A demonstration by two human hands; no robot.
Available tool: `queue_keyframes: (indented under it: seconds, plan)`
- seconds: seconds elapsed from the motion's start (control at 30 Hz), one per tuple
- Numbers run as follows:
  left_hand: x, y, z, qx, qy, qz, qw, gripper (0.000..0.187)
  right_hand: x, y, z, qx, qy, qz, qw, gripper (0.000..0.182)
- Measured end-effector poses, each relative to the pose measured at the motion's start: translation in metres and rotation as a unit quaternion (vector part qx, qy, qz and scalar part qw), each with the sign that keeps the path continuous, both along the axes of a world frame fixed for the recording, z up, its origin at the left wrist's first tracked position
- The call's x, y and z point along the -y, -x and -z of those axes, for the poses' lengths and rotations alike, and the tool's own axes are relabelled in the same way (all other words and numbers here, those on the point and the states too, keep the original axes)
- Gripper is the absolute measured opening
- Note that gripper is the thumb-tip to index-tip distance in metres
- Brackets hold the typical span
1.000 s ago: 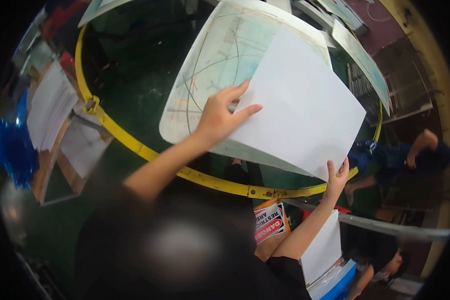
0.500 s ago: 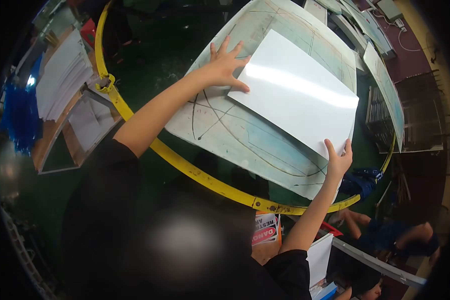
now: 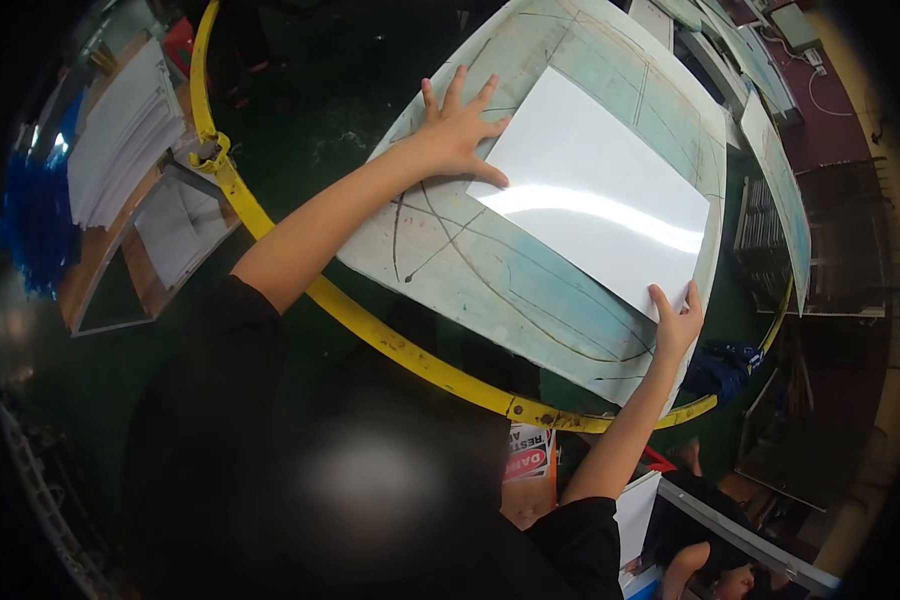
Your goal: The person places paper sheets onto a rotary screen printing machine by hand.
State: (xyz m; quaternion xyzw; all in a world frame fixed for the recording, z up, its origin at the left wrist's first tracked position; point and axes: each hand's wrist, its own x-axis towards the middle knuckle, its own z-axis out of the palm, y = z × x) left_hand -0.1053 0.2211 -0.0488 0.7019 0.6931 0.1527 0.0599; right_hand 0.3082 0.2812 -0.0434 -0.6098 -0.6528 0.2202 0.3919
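Note:
A glossy white sheet (image 3: 580,165) lies over a large pale board (image 3: 450,250) marked with curved and straight dark lines. My left hand (image 3: 460,135) is open at the sheet's left edge, fingers spread over the board and thumb tip on the sheet's corner. At the lower right corner, my right hand (image 3: 676,322) grips the sheet's edge, thumb and fingers on either side of the corner. Whether the whole sheet rests flat on the board cannot be made out.
A yellow curved rail (image 3: 410,360) runs between my body and the board. Stacked white sheets (image 3: 125,140) stand on a wooden rack at left. More boards (image 3: 775,190) lean at right. A danger sign (image 3: 528,460) and another person (image 3: 715,550) are below right.
The white sheet has come down nearer the board and looks smaller. Both hands have stayed at its edges, the left shifting slightly right. The person below right has changed position.

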Motion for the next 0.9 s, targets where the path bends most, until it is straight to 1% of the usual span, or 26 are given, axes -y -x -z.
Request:
queue_keyframes:
  seconds: [0.03, 0.13, 0.3, 0.4, 0.5, 0.6, 0.83, 0.9]
  plan:
    - [0.0, 0.0, 0.002, 0.0, -0.005, -0.005, 1.0, 0.094, 0.0, 0.003, -0.002, 0.004, -0.005, -0.002, 1.0, 0.08]
    - [0.0, -0.002, 0.007, -0.005, -0.016, -0.016, 1.0, 0.093, 0.001, 0.009, -0.011, -0.002, 0.03, -0.01, 0.999, 0.079]
    - [0.001, -0.004, 0.003, -0.021, -0.011, -0.03, 0.999, 0.092, -0.001, 0.006, -0.005, 0.004, 0.026, -0.004, 1.0, 0.08]
    - [0.003, -0.008, 0.005, -0.026, -0.045, -0.049, 0.997, 0.088, -0.001, 0.005, -0.001, -0.003, 0.027, -0.006, 1.0, 0.08]
    - [0.005, -0.01, 0.005, -0.032, -0.074, -0.038, 0.996, 0.081, 0.0, 0.005, 0.0, -0.006, 0.036, -0.002, 0.999, 0.08]
    - [0.007, -0.011, 0.005, -0.027, -0.067, -0.044, 0.996, 0.076, 0.002, 0.008, -0.002, 0.001, 0.044, 0.005, 0.999, 0.08]
    - [0.006, -0.012, 0.0, -0.051, -0.042, -0.051, 0.996, 0.076, -0.007, 0.003, 0.003, 0.045, 0.014, 0.0, 0.999, 0.079]
    - [0.007, -0.014, -0.001, -0.057, -0.035, -0.054, 0.996, 0.076, -0.003, 0.007, -0.005, 0.035, 0.036, 0.006, 0.999, 0.078]
